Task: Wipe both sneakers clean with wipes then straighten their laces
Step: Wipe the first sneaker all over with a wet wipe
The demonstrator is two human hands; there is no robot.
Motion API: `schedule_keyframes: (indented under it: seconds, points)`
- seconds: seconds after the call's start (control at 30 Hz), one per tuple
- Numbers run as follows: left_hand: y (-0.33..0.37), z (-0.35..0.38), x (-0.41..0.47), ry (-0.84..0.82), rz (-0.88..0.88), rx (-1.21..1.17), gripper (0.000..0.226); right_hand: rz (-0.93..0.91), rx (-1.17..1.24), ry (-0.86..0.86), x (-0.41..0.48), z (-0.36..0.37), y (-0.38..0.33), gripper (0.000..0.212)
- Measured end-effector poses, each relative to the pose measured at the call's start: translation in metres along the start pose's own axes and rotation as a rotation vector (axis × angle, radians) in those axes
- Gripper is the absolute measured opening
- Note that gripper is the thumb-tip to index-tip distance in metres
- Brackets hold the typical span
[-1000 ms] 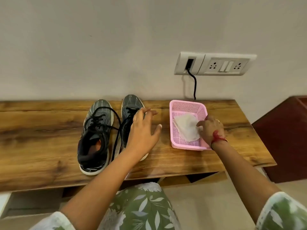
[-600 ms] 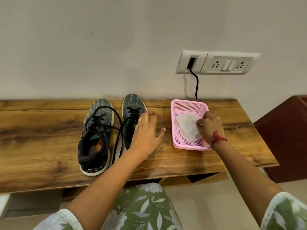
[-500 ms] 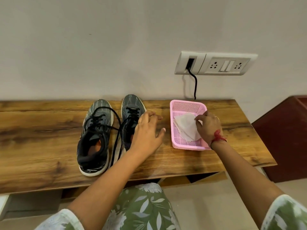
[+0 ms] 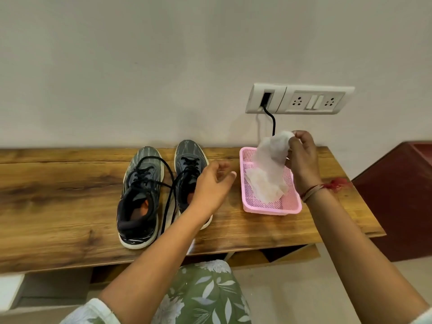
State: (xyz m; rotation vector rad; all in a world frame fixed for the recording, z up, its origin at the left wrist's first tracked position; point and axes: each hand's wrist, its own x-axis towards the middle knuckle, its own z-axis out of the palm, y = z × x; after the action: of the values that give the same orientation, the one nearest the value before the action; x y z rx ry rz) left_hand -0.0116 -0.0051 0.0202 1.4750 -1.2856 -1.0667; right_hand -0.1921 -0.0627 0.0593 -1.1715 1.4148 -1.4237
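Observation:
Two grey-and-black sneakers stand side by side on the wooden bench, toes to the wall. The left sneaker (image 4: 140, 195) is in full view, its black laces loose and trailing. My left hand (image 4: 211, 183) hovers over the right sneaker (image 4: 189, 160), fingers relaxed and holding nothing; it hides that shoe's heel. My right hand (image 4: 302, 160) pinches a white wipe (image 4: 272, 150) and holds it up above the pink basket (image 4: 271, 206). Another crumpled wipe (image 4: 264, 185) lies inside the basket.
The wooden bench (image 4: 58, 195) runs along a plain wall. A socket panel (image 4: 301, 99) with a black cable hangs above the basket. A dark red cabinet (image 4: 402, 195) stands to the right of the bench. Open shelf space lies under the bench.
My right hand has lifted a wipe out of the basket, up toward the wall. My left hand stays over the right sneaker, shifted slightly.

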Motion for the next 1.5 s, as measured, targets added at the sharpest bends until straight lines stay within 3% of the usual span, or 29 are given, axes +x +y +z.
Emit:
schedule_keyframes:
  seconds: [0.13, 0.23, 0.33, 0.57, 0.67, 0.77, 0.93, 1.03, 1.2, 1.3, 1.4, 1.5]
  points:
    - [0.02, -0.003, -0.002, -0.023, -0.163, -0.358, 0.028, 0.167, 0.36, -0.15, -0.018, 0.01, -0.043, 0.019]
    - [0.029, -0.015, -0.008, -0.122, -0.341, -0.658, 0.041, 0.35, 0.653, -0.374, -0.037, 0.017, -0.058, 0.031]
    - [0.029, -0.031, -0.019, -0.214, -0.464, -0.925, 0.055, 0.458, 0.786, -0.463, -0.058, 0.027, -0.057, 0.035]
    - [0.021, -0.056, -0.036, -0.124, -0.313, -1.12, 0.051, 0.549, 0.761, -0.455, -0.092, 0.042, -0.032, 0.048]
    - [0.019, -0.063, -0.037, -0.117, -0.295, -1.057, 0.045, 0.599, 0.762, -0.421, -0.108, 0.052, -0.018, 0.053]
    - [0.022, -0.067, -0.04, -0.131, -0.278, -0.925, 0.024, 0.674, 0.748, -0.5, -0.126, 0.061, -0.009, 0.064]
    - [0.029, -0.077, -0.046, -0.211, -0.241, -0.563, 0.021, 0.707, 0.561, -0.671, -0.14, 0.062, -0.003, 0.049]
    - [0.031, -0.085, -0.045, -0.227, -0.216, -0.463, 0.023, 0.765, 0.391, -0.679, -0.143, 0.062, 0.0, 0.035]
    - [0.024, -0.091, -0.045, -0.199, -0.26, -0.334, 0.024, 0.778, 0.803, -0.526, -0.145, 0.06, 0.007, 0.05]
    - [0.008, -0.086, -0.046, -0.134, -0.302, -0.155, 0.033, 0.713, 0.934, -0.433, -0.145, 0.056, 0.002, 0.012]
    - [-0.01, -0.083, -0.043, 0.064, -0.21, -0.003, 0.03, 0.605, 0.944, -0.255, -0.138, 0.044, 0.009, 0.02]
    - [-0.009, -0.079, -0.039, 0.209, -0.137, -0.011, 0.022, 0.522, 0.992, -0.198, -0.133, 0.024, 0.022, 0.032]
